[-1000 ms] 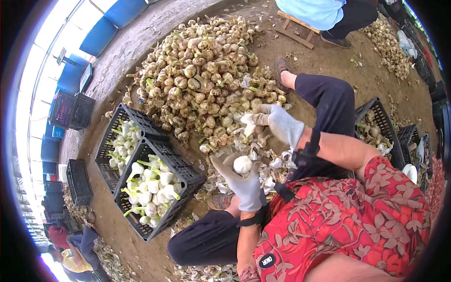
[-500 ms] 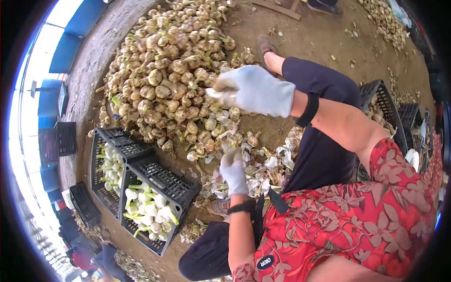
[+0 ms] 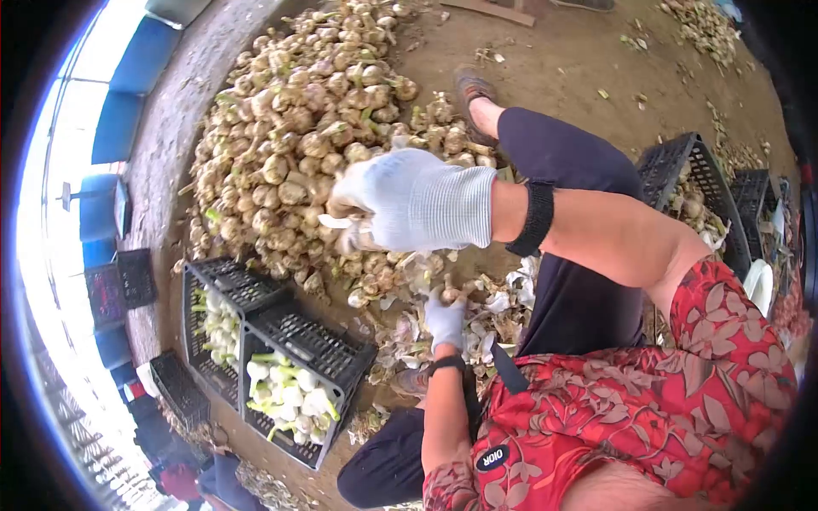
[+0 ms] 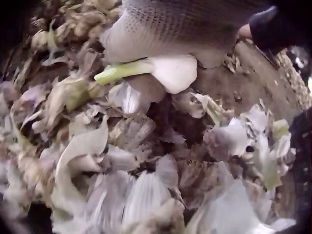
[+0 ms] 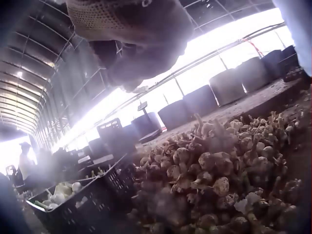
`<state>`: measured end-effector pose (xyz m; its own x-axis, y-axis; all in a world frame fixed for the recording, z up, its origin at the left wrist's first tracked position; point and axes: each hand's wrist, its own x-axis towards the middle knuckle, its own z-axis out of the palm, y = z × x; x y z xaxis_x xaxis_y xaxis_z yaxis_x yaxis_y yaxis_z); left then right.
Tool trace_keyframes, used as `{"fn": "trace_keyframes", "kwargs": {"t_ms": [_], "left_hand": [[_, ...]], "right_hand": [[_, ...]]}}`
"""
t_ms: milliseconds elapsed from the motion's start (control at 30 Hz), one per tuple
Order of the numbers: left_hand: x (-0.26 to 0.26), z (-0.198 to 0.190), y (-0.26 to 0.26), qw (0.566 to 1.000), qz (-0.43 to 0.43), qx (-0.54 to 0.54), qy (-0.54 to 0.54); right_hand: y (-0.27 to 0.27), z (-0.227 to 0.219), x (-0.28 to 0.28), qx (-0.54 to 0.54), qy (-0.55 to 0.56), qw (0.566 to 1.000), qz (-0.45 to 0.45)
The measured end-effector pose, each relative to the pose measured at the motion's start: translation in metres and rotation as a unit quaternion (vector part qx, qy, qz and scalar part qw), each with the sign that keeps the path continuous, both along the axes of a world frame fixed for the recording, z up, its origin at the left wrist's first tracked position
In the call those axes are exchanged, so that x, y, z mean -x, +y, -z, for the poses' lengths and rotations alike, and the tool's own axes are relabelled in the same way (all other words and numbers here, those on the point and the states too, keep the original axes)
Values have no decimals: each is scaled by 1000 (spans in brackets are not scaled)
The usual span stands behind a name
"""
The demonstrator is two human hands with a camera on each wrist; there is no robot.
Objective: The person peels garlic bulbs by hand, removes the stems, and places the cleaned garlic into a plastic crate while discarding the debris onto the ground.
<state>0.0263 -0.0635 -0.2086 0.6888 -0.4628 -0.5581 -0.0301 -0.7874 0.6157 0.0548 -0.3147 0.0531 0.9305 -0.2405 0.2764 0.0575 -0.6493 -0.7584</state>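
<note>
Both hands wear pale gloves. Above the heap of unpeeled garlic (image 3: 290,162), the right hand (image 3: 409,200) has curled fingers round a small white thing (image 3: 335,222), too blurred to identify. Low over the loose skins (image 3: 498,300), the left hand (image 3: 445,319) has its fingertips on a brownish bulb (image 3: 449,292). In the left wrist view, a clean white bulb (image 4: 175,73) with a green stem lies against the glove (image 4: 170,34); the fingers' hold on it is partly hidden. The right wrist view shows the right glove (image 5: 141,39) high above the heap.
Two black crates (image 3: 315,336) hold clean white garlic (image 3: 290,396) beside the heap. Another crate with garlic (image 3: 690,183) stands beyond the raised knee (image 3: 562,149). Further crates (image 3: 179,387) and blue containers (image 3: 119,128) stand on the left.
The right hand has moved left over the heap. The left hand, earlier spread under a white bulb, has curled and come down at the skins. The head view has shifted.
</note>
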Motion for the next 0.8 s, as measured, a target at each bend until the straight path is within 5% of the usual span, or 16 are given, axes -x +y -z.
{"fn": "trace_keyframes", "kwargs": {"t_ms": [33,100,200,267,300,333,400,433,600,700,733,800], "left_hand": [[-2,15,24,982,-109,144,57],[4,-63,26,933,-258,226,104],[9,-132,41,889,-302,343,34],[16,-176,42,878,-277,386,-55],[26,-208,33,851,-318,417,-29],[27,-210,38,873,-270,389,-116],[29,-213,45,889,-167,317,-285],[35,-222,44,882,-183,315,-300],[41,-220,59,873,-223,391,-186],[46,-232,58,819,-285,497,-35],[46,-239,57,789,-305,533,17],[43,-240,58,798,-298,524,28]], "right_hand": [[6,3,3,11,37,999,-13],[22,10,10,22,124,991,-46],[62,45,22,-16,185,980,-77],[86,24,40,-153,249,946,-143],[99,38,42,-174,196,953,-150],[107,19,50,-250,238,925,-157],[129,29,52,-225,148,948,-169],[137,29,56,-219,150,954,-141],[145,22,67,-386,157,896,-155],[139,8,77,-478,234,835,-140],[139,8,78,-472,237,838,-136],[138,9,79,-463,243,843,-129]]}}
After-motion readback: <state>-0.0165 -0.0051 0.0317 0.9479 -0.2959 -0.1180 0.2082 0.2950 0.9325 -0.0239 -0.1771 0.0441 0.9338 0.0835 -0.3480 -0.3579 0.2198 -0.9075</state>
